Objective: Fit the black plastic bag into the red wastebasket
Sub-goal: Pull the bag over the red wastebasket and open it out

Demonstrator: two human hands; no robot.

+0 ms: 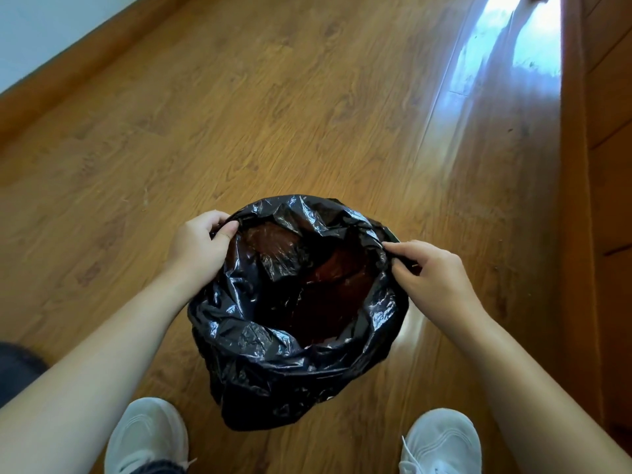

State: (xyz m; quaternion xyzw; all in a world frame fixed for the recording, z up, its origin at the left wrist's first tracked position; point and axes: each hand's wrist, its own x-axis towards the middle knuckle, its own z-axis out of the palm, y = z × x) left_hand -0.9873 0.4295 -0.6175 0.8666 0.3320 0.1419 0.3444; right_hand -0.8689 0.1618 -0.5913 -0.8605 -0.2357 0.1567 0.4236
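A shiny black plastic bag (273,367) hangs open-mouthed over the red wastebasket (325,289) on the floor in front of me. Its edge is folded outward and drapes down the near side, hiding the basket's outer wall. Only a dark reddish glow through the thin film inside shows the basket. My left hand (200,246) pinches the bag's folded rim at the far left of the opening. My right hand (432,271) pinches the rim at the right, where a sliver of dark rim (393,236) peeks out.
Brown wood-pattern floor (273,114) lies all around. A wooden baseboard (78,66) runs along the wall at upper left, and wooden furniture panels (608,165) line the right edge. My two white shoes (147,436) stand on either side of the bag's near end.
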